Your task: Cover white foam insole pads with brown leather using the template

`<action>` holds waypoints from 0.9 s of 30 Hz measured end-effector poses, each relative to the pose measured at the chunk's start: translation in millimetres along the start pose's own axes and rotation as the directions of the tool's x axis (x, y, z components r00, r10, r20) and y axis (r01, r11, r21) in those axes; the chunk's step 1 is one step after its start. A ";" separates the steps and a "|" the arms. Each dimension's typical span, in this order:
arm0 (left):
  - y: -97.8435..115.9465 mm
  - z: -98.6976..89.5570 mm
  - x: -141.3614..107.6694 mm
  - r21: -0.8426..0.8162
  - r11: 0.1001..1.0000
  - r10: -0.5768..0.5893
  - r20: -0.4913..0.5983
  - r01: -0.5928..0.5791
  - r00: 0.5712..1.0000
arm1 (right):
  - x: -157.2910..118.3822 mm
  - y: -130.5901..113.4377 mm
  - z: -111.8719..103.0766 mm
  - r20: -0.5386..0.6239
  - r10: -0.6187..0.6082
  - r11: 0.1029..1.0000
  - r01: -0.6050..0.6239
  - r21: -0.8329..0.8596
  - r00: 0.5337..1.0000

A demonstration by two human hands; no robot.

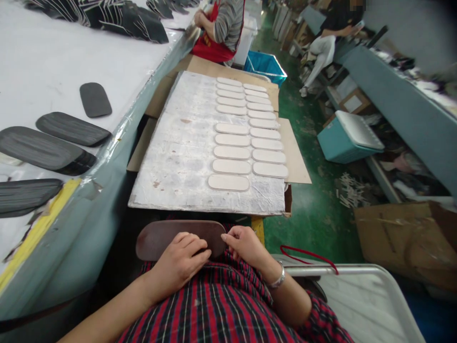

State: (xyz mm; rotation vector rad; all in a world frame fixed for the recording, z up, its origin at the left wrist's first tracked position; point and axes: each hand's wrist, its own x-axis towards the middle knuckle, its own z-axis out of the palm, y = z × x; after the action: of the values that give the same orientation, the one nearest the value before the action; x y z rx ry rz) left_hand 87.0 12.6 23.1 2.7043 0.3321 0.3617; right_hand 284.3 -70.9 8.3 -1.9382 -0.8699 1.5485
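Brown panel, dark, smooth, rounded ends; just before striped garment, long axis left–right. Left hand curved over it, right hand bunched at right end; grips unclear.

No text, label or number is legible.

White-smeared board ahead of right grip carries two columns of pale oval pieces. White table left of left grip holds dark gray pieces nearer it, black pale-edged pieces heaped farther ahead.
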 end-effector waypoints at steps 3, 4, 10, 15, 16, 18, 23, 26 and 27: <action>3.5 0.2 0.2 0.034 0.999 -0.007 -0.003 0.007 1.000 | 0.9 1.1 -0.2 -0.013 -0.053 0.998 0.054 0.020 0.998; 5.1 0.1 -0.1 0.047 0.999 -0.008 -0.007 0.008 1.000 | 1.0 1.4 -0.4 -0.017 -0.079 0.997 0.079 0.021 0.997; 14.7 5.0 -3.3 0.090 0.995 -0.042 -0.044 0.046 0.998 | -0.6 4.0 0.9 -0.068 -0.189 0.979 0.183 -0.086 0.980; 18.6 15.5 -7.2 0.103 0.988 -0.110 -0.057 0.115 0.992 | -8.8 -4.5 1.4 -0.133 -0.301 0.940 0.270 -0.207 0.944; 18.8 16.9 -8.0 0.105 0.987 -0.113 -0.062 0.119 0.992 | -10.7 -8.0 1.2 -0.124 -0.314 0.930 0.279 -0.238 0.941; 18.8 18.5 -9.6 0.106 0.987 -0.117 -0.070 0.124 0.991 | -14.2 -15.6 1.4 -0.077 -0.320 0.909 0.283 -0.307 0.944; 17.8 18.9 -11.8 0.089 0.983 -0.149 -0.115 0.160 0.982 | -20.1 -27.4 4.4 0.099 -0.364 0.884 0.377 -0.276 0.926; 18.0 19.6 -11.4 0.096 0.981 -0.156 -0.139 0.170 0.978 | -17.7 -23.4 -0.3 0.004 -0.370 0.869 0.347 -0.354 0.929; 18.3 20.0 -11.0 0.100 0.981 -0.154 -0.138 0.169 0.978 | -16.0 -20.5 -3.2 -0.046 -0.360 0.863 0.314 -0.397 0.932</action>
State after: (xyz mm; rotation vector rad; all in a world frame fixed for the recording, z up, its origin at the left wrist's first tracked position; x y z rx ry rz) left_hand 85.9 -13.8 10.5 2.7429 0.6230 0.4855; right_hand 281.6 -69.1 34.3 -1.9718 -1.4608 1.1027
